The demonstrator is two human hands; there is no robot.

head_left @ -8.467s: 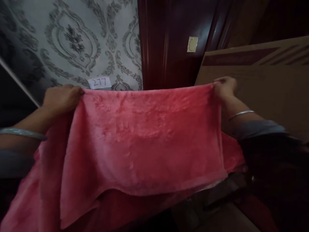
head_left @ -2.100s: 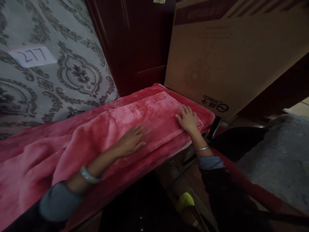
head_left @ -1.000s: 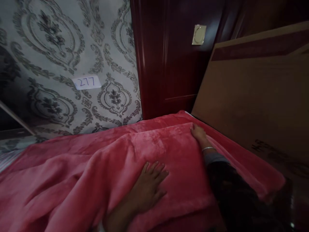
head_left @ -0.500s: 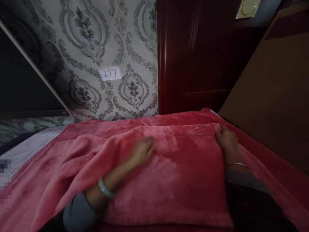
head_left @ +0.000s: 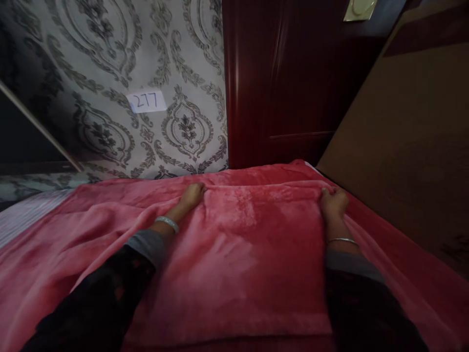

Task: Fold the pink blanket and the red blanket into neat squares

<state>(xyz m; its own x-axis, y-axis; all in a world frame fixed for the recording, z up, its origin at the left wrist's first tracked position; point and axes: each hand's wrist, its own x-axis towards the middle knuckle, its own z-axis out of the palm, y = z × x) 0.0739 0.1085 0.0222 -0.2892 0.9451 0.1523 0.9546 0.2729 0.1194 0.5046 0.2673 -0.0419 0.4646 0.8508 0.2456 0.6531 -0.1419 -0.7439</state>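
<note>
The blanket (head_left: 256, 264) across the bottom of the frame is pinkish red, with paler pink patches and deeper red areas. At the left edge, a striped cloth (head_left: 29, 215) shows thin grey lines on a whitish ground. The wallpaper (head_left: 146, 58) in the upper left is pale grey with darker grey leafy scrolls and ornate medallions; the label (head_left: 147, 101) on it is white with blue digits. The door (head_left: 286, 88), upper centre, is dark glossy red-brown, and the plate (head_left: 360, 9) near the top right is gold. The cardboard (head_left: 421, 137) at right is dull brown with a dark reddish band. Both sleeves (head_left: 106, 293) are black with faint reddish spots and grey-blue cuffs (head_left: 148, 244).
</note>
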